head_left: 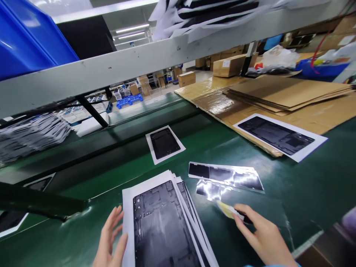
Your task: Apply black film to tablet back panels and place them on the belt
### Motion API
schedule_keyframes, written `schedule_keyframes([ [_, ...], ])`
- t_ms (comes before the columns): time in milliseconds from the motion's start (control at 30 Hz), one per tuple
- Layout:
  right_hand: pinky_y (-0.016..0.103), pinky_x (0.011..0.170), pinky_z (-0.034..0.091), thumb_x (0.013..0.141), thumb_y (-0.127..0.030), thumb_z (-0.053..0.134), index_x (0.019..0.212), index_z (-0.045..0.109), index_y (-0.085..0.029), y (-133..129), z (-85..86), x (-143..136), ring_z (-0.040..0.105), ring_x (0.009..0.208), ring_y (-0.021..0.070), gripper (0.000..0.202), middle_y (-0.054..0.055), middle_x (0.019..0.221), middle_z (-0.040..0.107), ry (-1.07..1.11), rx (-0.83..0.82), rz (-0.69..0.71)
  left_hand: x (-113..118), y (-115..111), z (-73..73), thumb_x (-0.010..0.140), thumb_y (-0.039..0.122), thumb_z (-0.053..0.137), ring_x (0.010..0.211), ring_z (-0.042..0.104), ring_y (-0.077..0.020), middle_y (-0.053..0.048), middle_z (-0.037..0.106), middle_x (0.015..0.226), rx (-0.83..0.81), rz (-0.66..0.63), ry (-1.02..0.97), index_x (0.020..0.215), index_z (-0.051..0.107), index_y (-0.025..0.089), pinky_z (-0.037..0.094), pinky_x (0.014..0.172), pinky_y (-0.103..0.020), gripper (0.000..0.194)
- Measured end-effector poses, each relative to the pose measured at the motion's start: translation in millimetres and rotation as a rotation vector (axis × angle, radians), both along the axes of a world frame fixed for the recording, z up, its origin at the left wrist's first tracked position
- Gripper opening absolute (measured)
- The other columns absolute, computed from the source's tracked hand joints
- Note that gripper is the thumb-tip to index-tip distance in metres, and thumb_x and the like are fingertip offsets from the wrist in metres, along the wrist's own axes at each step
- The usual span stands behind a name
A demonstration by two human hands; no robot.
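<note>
Steadying the panel stack (162, 222) at the desk's near edge, left hand (109, 241) flat and open; right hand (264, 237) pinches a yellow tab (226, 210).

A green workbench (306, 185) sits under a grey shelf rail (139, 63), with ceiling strip lights (132, 28) beyond.

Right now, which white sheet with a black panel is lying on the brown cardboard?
The long sheet at the far right. It rests on the brown cardboard; the small sheet and the stack by the left hand lie on green.
</note>
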State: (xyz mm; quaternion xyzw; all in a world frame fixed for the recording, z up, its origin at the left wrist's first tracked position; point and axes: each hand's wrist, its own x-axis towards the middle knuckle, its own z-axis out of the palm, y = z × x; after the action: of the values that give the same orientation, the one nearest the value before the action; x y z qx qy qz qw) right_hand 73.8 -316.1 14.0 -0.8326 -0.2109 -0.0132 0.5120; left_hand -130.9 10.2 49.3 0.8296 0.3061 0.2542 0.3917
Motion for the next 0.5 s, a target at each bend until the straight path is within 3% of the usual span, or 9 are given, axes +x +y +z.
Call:
schedule_keyframes([
  [100,0.036,0.071,0.053,0.087,-0.032,0.053,0.097,0.071,-0.029,-7.4,-2.2,2.4,0.065,0.081,0.0285,0.022,0.006,0.092,0.067,-0.124,-0.162,0.139,39.8,-24.0,39.8,0.094,0.043,0.046,0.127,0.047,-0.03,0.001,0.04,0.146,0.189,-0.202,0.092,0.141,0.033,0.045,0.041,0.107,-0.047,0.048],
  [200,0.033,0.067,0.054,0.085,-0.027,0.048,0.109,0.07,-0.025,4.3,-1.6,-0.8,0.064,0.078,0.0252,0.033,0.007,0.09,0.063,-0.047,-0.152,0.321,89.0,-57.1,54.4,0.097,0.035,0.045,0.13,0.043,-0.0284,-0.006,0.043,0.144,0.44,-0.635,0.171,0.14,0.042,0.032,0.042,0.107,-0.045,0.043],
  [267,0.033,0.067,0.055,0.088,-0.029,0.047,0.116,0.068,-0.024,11.6,-1.0,-3.6,0.063,0.076,0.0243,0.035,0.007,0.087,0.062,0.001,-0.115,0.324,122.6,-76.7,51.6,0.097,0.029,0.044,0.127,0.046,-0.0275,-0.01,0.048,0.139,0.588,-0.862,0.18,0.138,0.045,0.024,0.043,0.105,-0.046,0.041],
  [367,0.042,0.087,0.051,0.091,-0.035,0.048,0.11,0.071,-0.027,12.1,-3.2,-5.6,0.061,0.094,0.028,0.031,0.009,0.101,0.063,-0.014,-0.079,0.182,166.3,-98.0,38.7,0.094,0.024,0.05,0.123,0.049,-0.0286,-0.015,0.05,0.135,0.733,-0.996,0.311,0.132,0.05,0.014,0.043,0.104,-0.046,0.039],
  [433,0.053,0.109,0.028,0.09,-0.036,0.052,0.104,0.073,-0.028,7.8,-6.4,-5.0,0.049,0.118,0.0317,0.027,0.007,0.126,0.056,-0.015,-0.046,0.111,187.2,-107.1,29.8,0.093,0.023,0.053,0.124,0.048,-0.0294,-0.017,0.049,0.136,0.786,-1.005,0.436,0.13,0.051,0.009,0.043,0.104,-0.045,0.04],
  [500,0.056,0.115,0.004,0.089,-0.038,0.054,0.102,0.074,-0.029,4.0,-9.1,-3.6,0.032,0.133,0.033,0.025,0.002,0.142,0.043,0.076,-0.025,0.124,200.1,-113.1,22.1,0.093,0.022,0.054,0.125,0.048,-0.0303,-0.019,0.046,0.139,0.816,-0.989,0.566,0.13,0.05,0.005,0.045,0.101,-0.042,0.041],
])
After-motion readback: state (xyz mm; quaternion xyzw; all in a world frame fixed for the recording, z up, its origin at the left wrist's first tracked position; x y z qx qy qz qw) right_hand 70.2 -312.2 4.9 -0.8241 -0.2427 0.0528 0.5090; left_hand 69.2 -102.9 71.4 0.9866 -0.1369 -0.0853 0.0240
